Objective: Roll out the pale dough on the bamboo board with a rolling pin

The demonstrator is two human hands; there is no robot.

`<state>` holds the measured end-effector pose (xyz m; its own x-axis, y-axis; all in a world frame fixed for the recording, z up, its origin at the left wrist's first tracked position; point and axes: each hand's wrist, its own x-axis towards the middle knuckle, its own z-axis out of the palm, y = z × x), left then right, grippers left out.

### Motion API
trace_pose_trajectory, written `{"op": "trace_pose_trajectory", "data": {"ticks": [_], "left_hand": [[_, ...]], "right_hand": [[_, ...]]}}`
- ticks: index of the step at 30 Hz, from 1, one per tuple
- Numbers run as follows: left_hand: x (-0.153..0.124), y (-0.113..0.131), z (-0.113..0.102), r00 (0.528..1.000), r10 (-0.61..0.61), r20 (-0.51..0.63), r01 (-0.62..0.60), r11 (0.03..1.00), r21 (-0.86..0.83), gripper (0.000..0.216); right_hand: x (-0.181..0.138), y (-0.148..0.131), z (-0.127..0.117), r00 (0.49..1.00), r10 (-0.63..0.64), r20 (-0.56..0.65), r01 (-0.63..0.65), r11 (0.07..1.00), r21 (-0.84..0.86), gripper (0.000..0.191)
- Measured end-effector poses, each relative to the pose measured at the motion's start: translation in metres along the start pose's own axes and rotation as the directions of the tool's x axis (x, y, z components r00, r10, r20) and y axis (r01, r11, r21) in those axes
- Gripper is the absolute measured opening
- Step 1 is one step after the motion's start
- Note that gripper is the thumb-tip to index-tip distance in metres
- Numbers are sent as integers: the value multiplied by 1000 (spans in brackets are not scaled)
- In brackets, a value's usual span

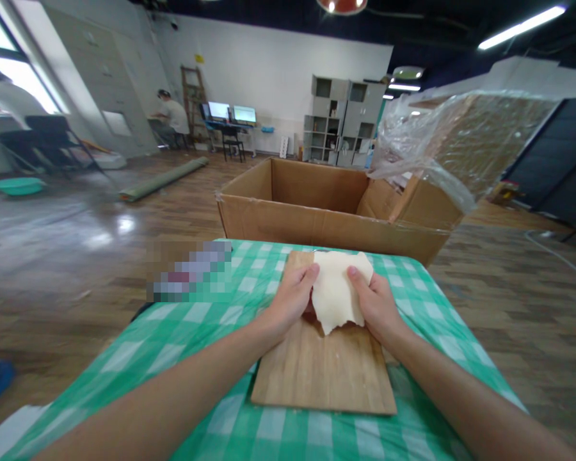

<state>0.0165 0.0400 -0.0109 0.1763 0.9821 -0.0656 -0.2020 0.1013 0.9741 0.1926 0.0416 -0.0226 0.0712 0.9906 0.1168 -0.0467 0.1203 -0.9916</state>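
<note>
A pale cream sheet of dough with ragged edges is held up above a wooden board. My left hand grips its left edge, thumb on the near face. On the opposite edge my right hand pinches it the same way, fingers mostly hidden behind the sheet. The board lies flat on a green-and-white checked tablecloth, its far end partly covered by the dough and hands.
Beyond the table stands a large open cardboard box, with plastic-wrapped packaging at its right. A blurred-out item lies at the table's far left corner. Two people sit far back on the left, near a rolled mat on the floor.
</note>
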Motion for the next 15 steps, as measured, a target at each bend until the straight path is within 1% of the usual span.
{"op": "trace_pose_trajectory", "data": {"ticks": [2, 3, 5, 7, 9, 12, 15], "left_hand": [[-3, 0, 6, 999, -28, 18, 28, 999, 30, 47], [-5, 0, 9, 1000, -11, 4, 11, 998, 55, 44], [-6, -4, 15, 996, 68, -53, -62, 992, 114, 39], [-5, -9, 17, 981, 151, -123, -128, 976, 177, 35], [-3, -12, 16, 961, 219, -167, -180, 958, 222, 33], [2, -10, 9, 944, 291, -156, -249, 939, 239, 31], [2, -5, 6, 950, 284, -128, -253, 943, 217, 33]], "right_hand": [[-1, 0, 0, 1000, 2, -4, -2, 1000, -11, 58], [-2, -1, 0, 1000, -1, 3, 1, 999, -41, 59], [-4, -4, 0, 1000, -28, 6, 29, 992, -124, 60], [-6, -6, 1, 997, -73, -4, 71, 979, -189, 59], [-6, -8, 1, 994, -106, -6, 103, 971, -217, 59], [-6, -9, 1, 993, -121, 6, 120, 973, -195, 60], [-8, -10, 3, 993, -116, -4, 114, 984, -134, 60]]}}
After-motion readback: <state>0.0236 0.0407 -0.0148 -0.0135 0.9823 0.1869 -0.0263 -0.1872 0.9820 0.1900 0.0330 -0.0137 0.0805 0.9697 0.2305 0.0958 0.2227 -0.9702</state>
